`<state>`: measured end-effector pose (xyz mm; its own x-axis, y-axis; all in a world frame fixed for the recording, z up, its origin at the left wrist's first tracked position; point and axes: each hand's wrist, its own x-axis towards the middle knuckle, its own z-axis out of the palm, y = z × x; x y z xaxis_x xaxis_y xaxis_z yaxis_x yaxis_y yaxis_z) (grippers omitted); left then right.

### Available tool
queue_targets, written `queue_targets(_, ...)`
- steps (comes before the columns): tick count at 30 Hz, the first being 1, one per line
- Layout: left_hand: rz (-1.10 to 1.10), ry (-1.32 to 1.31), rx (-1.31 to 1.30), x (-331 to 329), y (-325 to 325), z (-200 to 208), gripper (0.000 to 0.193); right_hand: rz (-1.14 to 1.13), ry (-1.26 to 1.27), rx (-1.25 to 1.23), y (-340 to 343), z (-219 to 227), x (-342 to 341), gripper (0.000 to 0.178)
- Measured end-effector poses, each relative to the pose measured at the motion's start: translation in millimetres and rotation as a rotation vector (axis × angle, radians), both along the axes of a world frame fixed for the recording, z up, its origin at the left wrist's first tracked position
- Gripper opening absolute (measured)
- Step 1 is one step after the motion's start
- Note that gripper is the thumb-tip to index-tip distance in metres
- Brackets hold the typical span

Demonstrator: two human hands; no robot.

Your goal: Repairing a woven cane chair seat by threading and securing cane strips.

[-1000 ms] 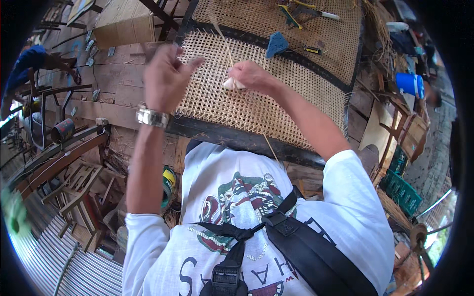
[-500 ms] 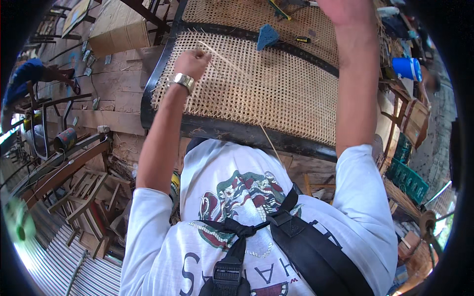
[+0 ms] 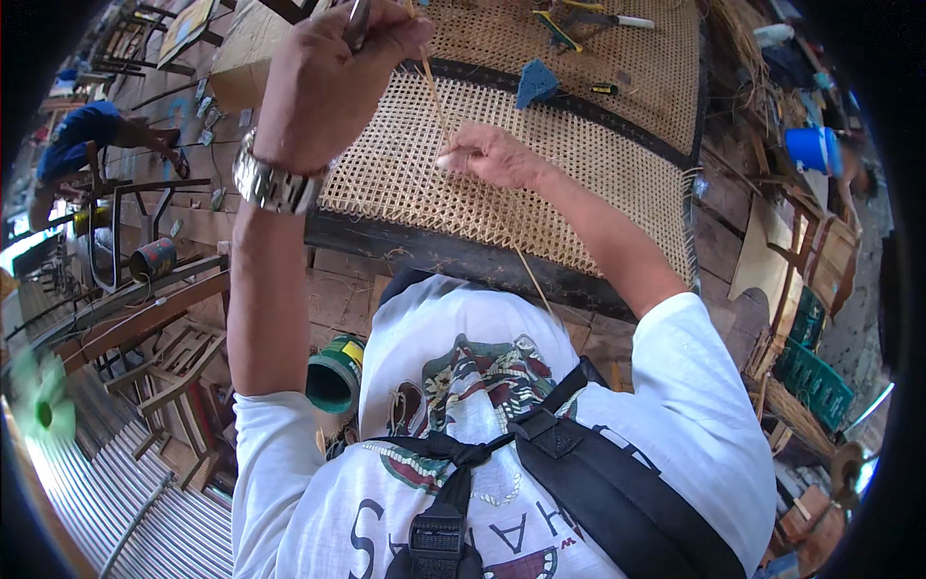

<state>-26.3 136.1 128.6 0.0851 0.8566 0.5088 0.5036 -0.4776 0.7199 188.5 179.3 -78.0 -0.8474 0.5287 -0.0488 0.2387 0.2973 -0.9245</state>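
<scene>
A woven cane panel (image 3: 386, 159) in a dark wooden frame (image 3: 424, 249) lies before me. My left hand (image 3: 333, 82), with a metal watch at the wrist, is raised above the panel's far left part. Its fingers pinch a thin cane strand (image 3: 431, 87), and a dark metal piece (image 3: 358, 24) shows between them, its full shape hidden. The strand slopes down to my right hand (image 3: 490, 154). That hand is closed low over the weave, its fingertips at the strand. Another length of cane (image 3: 533, 280) hangs over the frame's near rail toward my lap.
A blue sponge piece (image 3: 536, 84) and a small dark cylinder (image 3: 605, 89) lie on the panel, with tools (image 3: 588, 21) farther back. A green can (image 3: 334, 376) stands by my left side. Chair frames (image 3: 178, 386) are at left, a blue bucket (image 3: 812, 151) at right. Another person (image 3: 92, 135) bends at far left.
My left hand has risen nearer the camera with the strand. My right hand has come back from the far right to the middle of the weave, beside the strand.
</scene>
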Motion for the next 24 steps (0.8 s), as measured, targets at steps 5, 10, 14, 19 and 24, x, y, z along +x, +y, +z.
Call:
queue_targets(5, 0.422, -0.184, -0.394, 10.9, -28.4, -18.4, 0.034, -0.3, 0.235, 0.521, 83.2, 49.2, -24.2, 0.017)
queue_targets(10, 0.379, 0.061, -0.784, 31.0, -30.4, -146.7, 0.062, -0.515, 0.472, 0.577, 124.5, 249.7, -39.4, 0.03)
queue_targets(14, 0.334, 0.043, -1.039, 45.6, -7.0, -161.7, 0.037, -0.58, 0.629, 0.415, 112.5, 266.5, 10.0, 0.041)
queue_targets(19, 0.205, -0.263, -1.19, 13.4, 13.5, -182.7, 0.018, -0.569, -0.08, 0.205, 67.4, 29.6, 86.2, 0.047)
queue_targets(24, 0.156, -0.5, -1.167, 5.4, 27.5, -185.2, 0.012, -0.545, -0.339, -0.074, 28.9, -17.4, 114.5, 0.058)
